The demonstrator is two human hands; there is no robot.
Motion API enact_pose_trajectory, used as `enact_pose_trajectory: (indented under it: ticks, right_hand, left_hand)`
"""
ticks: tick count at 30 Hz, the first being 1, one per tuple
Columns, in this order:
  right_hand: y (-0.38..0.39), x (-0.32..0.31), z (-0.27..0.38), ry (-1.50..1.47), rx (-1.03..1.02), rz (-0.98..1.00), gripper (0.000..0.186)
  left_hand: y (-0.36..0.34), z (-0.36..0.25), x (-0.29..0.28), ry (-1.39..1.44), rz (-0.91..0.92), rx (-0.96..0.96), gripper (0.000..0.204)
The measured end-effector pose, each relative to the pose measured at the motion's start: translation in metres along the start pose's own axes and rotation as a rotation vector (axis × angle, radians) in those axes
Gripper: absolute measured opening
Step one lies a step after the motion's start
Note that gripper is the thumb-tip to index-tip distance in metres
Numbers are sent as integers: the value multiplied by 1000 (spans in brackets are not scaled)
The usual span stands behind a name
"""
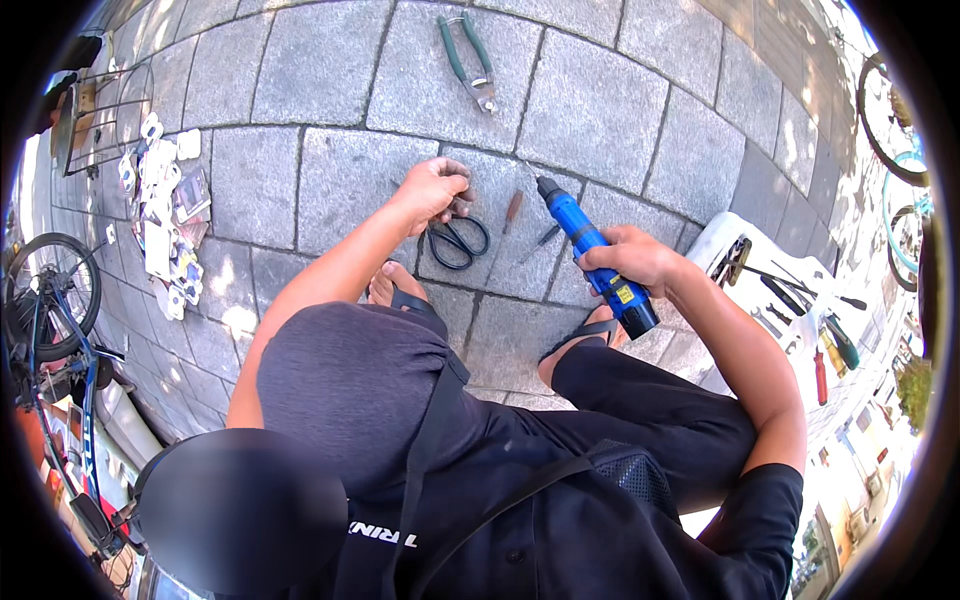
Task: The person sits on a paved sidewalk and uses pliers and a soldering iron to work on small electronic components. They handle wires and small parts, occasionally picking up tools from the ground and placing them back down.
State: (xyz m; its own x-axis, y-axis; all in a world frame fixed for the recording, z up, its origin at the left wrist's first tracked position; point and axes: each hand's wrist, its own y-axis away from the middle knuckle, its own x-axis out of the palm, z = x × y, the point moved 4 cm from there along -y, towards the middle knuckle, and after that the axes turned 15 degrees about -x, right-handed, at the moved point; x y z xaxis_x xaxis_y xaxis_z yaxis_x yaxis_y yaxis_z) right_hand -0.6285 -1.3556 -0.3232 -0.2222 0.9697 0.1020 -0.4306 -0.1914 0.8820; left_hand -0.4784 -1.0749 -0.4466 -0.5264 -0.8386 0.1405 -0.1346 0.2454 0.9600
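My right hand [632, 260] is wrapped round the body of a blue and black cordless screwdriver [572, 222], whose nose points up and to the left. My left hand [437, 192] has its fingers curled in; whatever they may hold is hidden or too small to name. Just below it lie black-handled scissors [460, 245] on the paving, near my left foot. Between both hands a small tool with a brown handle [513, 206] lies on the stone. A thin dark tool [541, 243] rests partly behind the cordless screwdriver.
Cutters with green handles [468, 62] lie farther off on the grey paving [320, 75]. At right, a white surface [745, 232] carries several hand tools, including a red-handled screwdriver [821, 377]. A heap of mixed small items [165, 225] lies left. Bicycles [50, 300] stand at both sides.
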Motion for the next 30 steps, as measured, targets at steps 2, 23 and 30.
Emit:
enact_pose_trajectory:
  ticks: [2,23,30]
  right_hand:
    - [-6,-6,-4,167,-7,-1,41]
    - [-6,-15,2,423,-33,-35,43]
    - [-5,-17,3,433,-9,-12,48]
  left_hand:
    - [-4,0,-1,-29,-5,10,23]
    - [20,4,-8,-745,-603,1088,22]
    - [24,12,-23,-791,-554,1057,21]
